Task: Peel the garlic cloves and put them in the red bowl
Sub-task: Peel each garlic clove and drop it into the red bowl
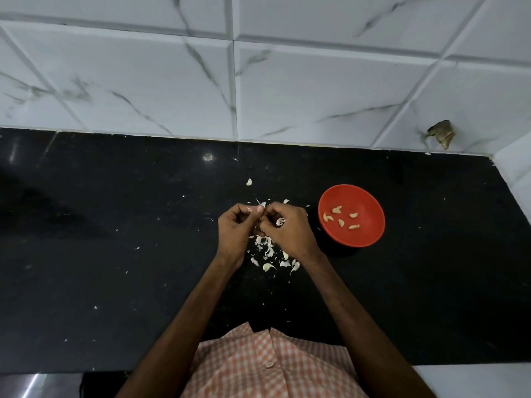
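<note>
My left hand (pixel 237 229) and my right hand (pixel 287 228) are together above the black counter (pixel 115 239), fingertips meeting around a small garlic clove (pixel 262 218) that is mostly hidden between them. A bit of white skin (pixel 280 222) shows at my right fingers. To the right stands the red bowl (pixel 365 239) with several peeled cloves (pixel 341 218) lying in it. Under and below my hands lies a scatter of white garlic skins (pixel 270 257).
A white marble-patterned tiled wall (pixel 258 81) backs the counter. One loose piece of skin (pixel 248 182) lies farther back. A brownish lump (pixel 442 133) sits at the wall's base on the right. The counter's front edge is near my checked shirt (pixel 267 366).
</note>
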`<state>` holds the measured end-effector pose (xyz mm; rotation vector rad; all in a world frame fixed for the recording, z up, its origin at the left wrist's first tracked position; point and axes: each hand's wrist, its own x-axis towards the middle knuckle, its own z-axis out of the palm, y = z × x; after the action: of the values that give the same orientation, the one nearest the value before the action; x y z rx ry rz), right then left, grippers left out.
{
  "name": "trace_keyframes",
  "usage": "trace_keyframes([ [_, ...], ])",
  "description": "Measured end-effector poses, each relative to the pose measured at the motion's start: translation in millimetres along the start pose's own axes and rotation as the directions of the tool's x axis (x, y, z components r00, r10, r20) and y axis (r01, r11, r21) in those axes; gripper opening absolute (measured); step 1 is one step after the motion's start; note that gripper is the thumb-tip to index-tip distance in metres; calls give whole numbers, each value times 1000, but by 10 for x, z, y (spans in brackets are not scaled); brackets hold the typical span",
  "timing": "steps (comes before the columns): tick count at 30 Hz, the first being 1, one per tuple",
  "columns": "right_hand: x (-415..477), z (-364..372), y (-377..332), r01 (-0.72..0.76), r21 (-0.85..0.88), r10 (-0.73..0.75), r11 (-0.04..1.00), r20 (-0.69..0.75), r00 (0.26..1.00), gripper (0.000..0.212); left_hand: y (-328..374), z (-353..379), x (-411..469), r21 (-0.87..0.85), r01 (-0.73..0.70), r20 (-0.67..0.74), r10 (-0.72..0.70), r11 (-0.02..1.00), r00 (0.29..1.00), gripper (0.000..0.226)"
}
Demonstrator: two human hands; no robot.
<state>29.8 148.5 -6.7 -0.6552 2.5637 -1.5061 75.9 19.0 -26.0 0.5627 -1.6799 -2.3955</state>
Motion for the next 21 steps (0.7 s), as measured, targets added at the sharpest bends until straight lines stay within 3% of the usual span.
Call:
trace_keyframes([
  [6,12,-37,9,-42,83,42,996,-4,999,7,38,26,0,-25,10,28,-9,1000,1000,12],
  [21,40,-107,40,-57,86,47,995,117,992,11,19,-50,0,-52,128,91,-123,990,988,18],
])
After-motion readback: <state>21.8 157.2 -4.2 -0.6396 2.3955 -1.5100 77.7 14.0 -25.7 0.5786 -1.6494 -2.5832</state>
